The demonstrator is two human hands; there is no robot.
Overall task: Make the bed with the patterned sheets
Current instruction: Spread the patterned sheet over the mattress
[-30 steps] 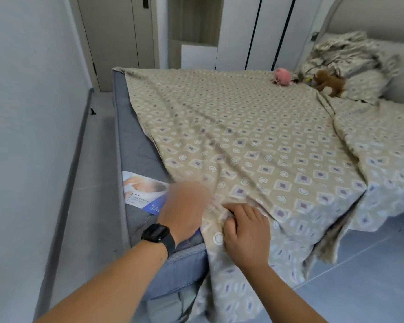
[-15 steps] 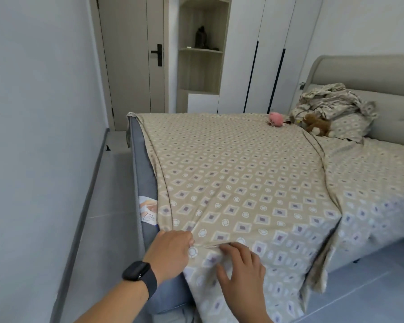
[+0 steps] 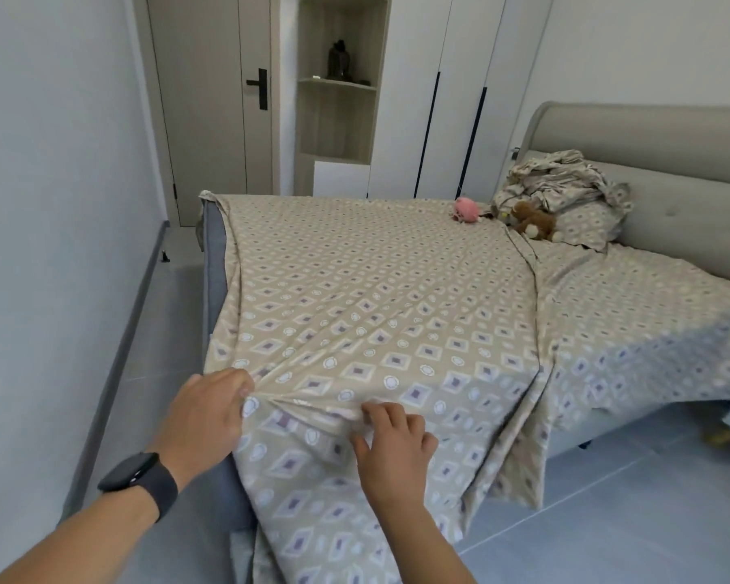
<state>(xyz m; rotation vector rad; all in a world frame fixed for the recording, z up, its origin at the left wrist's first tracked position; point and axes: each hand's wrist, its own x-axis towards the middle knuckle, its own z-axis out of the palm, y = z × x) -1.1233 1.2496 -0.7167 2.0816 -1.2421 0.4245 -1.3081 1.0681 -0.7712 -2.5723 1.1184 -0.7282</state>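
Observation:
A beige patterned sheet (image 3: pixel 376 297) with purple diamonds and white circles covers the grey mattress (image 3: pixel 213 263) and hangs over the near corner. My left hand (image 3: pixel 205 408), with a black watch on the wrist, grips a bunched fold of the sheet at the near left corner. My right hand (image 3: pixel 393 444) lies on the hanging part just to the right, its fingers curled into the fabric. Creases fan out from both hands. A second patterned layer (image 3: pixel 633 314) covers the bed's right side.
A crumpled patterned pile and pillow (image 3: pixel 565 196) sit by the grey headboard (image 3: pixel 666 162), with a pink plush (image 3: pixel 466 209) and a brown plush (image 3: pixel 534 221) beside them. A narrow floor strip (image 3: pixel 161 330) runs between bed and left wall. Door, shelf and wardrobe stand behind.
The sheet has been pulled left over the mattress side, hiding the printed label. Both hands have stayed at the near corner, holding the fabric. The camera has tilted upward.

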